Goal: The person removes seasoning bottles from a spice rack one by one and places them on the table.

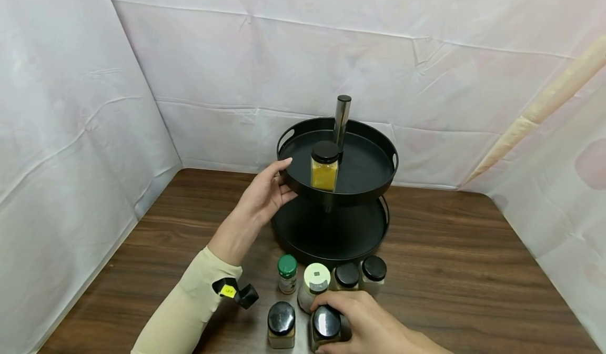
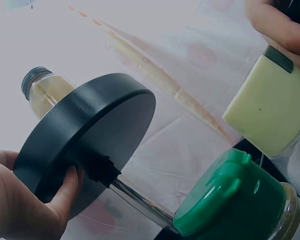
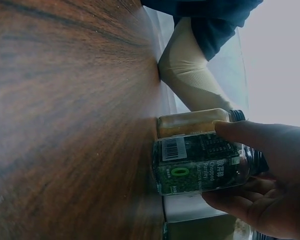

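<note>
My left hand (image 1: pixel 263 192) pinches the left rim of a black two-tier rack's upper tray (image 1: pixel 364 172), thumb over the edge and fingers beneath. On that tray, beside the metal post, stands a square jar of yellow powder (image 1: pixel 324 167) with a black lid. My right hand (image 1: pixel 371 322) grips a black-lidded jar of chopped parsley (image 3: pixel 202 162), thumb on one side and fingers on the other. In the right wrist view the parsley jar's base is right at the tabletop. Another jar with tan contents (image 1: pixel 281 325) stands just left of it.
Between the right hand and the lower tray (image 1: pixel 331 233) stand a green-capped bottle (image 1: pixel 287 274), a pale-lidded jar (image 1: pixel 316 279) and two black-lidded jars, one (image 1: pixel 347 276) beside the other (image 1: pixel 374 270). White cloth walls (image 1: pixel 284 54) enclose the wooden table (image 1: pixel 440 249).
</note>
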`<state>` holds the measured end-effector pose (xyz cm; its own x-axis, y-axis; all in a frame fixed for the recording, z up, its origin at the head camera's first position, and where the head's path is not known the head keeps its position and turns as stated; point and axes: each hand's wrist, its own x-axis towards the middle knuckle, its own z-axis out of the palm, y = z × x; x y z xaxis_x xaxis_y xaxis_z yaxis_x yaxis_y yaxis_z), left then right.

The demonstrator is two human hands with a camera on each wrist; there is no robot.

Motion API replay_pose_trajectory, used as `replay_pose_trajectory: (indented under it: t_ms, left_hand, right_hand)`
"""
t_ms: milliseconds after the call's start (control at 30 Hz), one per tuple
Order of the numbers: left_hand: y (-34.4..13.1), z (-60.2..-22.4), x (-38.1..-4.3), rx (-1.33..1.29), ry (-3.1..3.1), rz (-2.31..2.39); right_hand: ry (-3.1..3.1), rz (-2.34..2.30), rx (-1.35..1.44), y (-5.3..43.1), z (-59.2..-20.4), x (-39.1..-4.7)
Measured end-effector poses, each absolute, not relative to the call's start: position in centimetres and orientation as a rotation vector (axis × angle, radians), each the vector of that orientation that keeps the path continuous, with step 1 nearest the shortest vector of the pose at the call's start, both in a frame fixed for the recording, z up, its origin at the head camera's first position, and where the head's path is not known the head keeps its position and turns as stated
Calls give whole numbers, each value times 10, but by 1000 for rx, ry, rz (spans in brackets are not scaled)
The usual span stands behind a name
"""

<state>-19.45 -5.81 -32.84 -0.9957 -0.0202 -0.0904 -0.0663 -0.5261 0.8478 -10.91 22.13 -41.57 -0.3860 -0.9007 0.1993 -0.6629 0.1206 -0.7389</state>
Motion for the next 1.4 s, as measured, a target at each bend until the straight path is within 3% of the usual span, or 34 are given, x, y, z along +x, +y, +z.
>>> replay_pose_trajectory:
  t_ms: [1400]
  left_hand:
    - [-58, -329, -194, -146, 1516, 2719]
  right_hand:
    - [2241, -1325, -1619, 247, -369, -116]
